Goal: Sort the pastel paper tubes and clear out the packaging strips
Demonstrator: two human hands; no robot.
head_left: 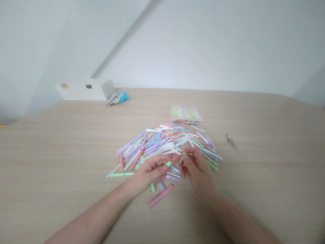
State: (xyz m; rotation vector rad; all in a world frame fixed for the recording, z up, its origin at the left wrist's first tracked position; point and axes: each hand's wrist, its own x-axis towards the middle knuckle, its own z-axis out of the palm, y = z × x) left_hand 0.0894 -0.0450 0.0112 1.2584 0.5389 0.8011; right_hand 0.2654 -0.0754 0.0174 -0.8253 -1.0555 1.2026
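My left hand (149, 170) pinches a light-green piece (169, 163), my right hand (198, 166) a thin green one (182, 157), fingers narrow, over the near side of the pastel sticks (158, 144) heaped mid-surface (266, 156); pink-and-green packets (186, 114) sit behind, nearer the surface's far edge

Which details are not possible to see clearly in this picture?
All in the head view:
Printing on the flat green-pink packs: small, blurred.
The small dark object on the pale wooden table: blurred.
Inside of the white rectangular box: hidden by its front.
Some slim pastel sticks: hidden behind the left hand.
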